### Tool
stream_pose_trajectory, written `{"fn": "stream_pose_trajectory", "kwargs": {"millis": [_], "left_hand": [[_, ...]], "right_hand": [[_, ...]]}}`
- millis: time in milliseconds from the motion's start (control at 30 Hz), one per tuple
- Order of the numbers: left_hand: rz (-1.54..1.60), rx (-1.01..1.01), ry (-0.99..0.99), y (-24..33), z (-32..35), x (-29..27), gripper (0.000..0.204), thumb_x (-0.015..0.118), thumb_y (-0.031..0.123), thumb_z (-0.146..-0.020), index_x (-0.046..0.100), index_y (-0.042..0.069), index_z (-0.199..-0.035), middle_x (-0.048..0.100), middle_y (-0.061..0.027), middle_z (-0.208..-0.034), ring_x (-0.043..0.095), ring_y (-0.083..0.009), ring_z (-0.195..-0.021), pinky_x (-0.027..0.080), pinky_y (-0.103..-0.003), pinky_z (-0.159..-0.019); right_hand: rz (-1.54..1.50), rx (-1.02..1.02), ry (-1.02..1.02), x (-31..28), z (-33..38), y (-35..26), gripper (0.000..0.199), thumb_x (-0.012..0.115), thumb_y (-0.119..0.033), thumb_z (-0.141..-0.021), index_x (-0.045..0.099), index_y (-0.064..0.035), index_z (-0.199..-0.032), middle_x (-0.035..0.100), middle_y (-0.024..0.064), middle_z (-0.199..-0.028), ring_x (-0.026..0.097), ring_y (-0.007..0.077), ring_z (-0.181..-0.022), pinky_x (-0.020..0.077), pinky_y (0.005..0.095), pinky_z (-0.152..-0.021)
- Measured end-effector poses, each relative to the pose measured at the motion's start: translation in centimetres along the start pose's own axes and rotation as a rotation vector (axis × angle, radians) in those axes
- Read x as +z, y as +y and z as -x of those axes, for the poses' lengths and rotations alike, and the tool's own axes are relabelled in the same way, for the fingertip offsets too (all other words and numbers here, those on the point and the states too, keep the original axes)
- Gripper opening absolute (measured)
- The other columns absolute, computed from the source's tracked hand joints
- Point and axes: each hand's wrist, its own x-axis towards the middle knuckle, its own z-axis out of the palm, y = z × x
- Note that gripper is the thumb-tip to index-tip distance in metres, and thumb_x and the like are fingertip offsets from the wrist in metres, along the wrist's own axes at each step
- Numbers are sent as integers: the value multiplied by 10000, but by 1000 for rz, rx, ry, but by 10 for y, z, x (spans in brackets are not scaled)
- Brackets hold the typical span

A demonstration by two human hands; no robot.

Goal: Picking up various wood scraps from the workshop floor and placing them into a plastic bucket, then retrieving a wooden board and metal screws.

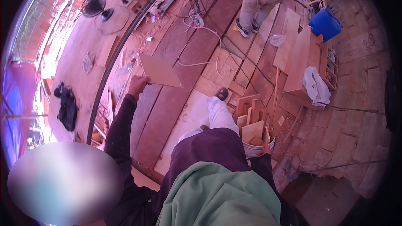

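My left hand (137,85) is stretched out to the left and grips the edge of a thin square wooden board (160,70), held flat in the air above the plank floor. My right hand (266,148) is low at my right side, mostly hidden behind my dark sleeve, at the rim of a white bucket (255,148) stuffed with short wood offcuts (251,119). Whether it grips the bucket I cannot make out. My leg in light trousers steps forward over a pale sheet on the floor.
Another person (263,0) stands ahead on the planks. A white cable (201,60) loops across the floor. Stacked boards (299,56), a white cloth (316,87) and a blue bin (325,24) lie right. A fan (94,5) and dark bag (67,108) sit left.
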Motion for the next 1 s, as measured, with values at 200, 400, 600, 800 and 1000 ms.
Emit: {"fn": "stream_pose_trajectory", "kwargs": {"millis": [200, 400, 600, 800, 1000], "left_hand": [[12, 23, -136, 65, -114, 46, 241, 626, 260, -788, 653, 40, -693, 436, 55, -504, 352, -49, -398, 249, -217, -358], [-123, 128, -262, 161, -194, 115, 314, 582, 310, -815, 677, 23, -730, 438, 37, -522, 363, -72, -400, 263, -248, -363], [-176, 246, -498, 272, -217, 234, 319, 564, 295, -840, 685, 9, -767, 473, 37, -553, 413, -61, -467, 294, -245, -409], [-248, 489, -651, 368, -208, 352, 295, 569, 279, -849, 667, 24, -737, 453, 61, -529, 409, -55, -459, 308, -240, -428], [-430, 851, -815, 403, -269, 450, 292, 571, 239, -808, 643, -33, -732, 604, -169, -624, 598, -201, -577, 450, -346, -573]], "right_hand": [[-1, -194, -209, -13, -35, 4, 568, 690, -350, -634, 568, -56, -1104, 577, 161, -1095, 565, 278, -961, 482, 393, -845], [310, -461, 571, 17, -23, -49, 753, 804, -313, -522, 558, 32, -1144, 575, 185, -1116, 582, 238, -936, 485, 372, -853], [-417, 139, 429, 56, 94, -116, 699, 755, -183, -579, 446, -2, -1180, 473, 181, -1180, 471, 387, -1038, 473, 579, -705], [-490, 131, 474, 87, 85, -161, 673, 758, -202, -575, 465, 30, -1135, 488, 196, -1127, 509, 374, -964, 478, 580, -708], [-475, 165, 549, 113, 64, -201, 570, 744, -192, -579, 516, 50, -1042, 541, 182, -992, 543, 356, -846, 483, 574, -663]]}}
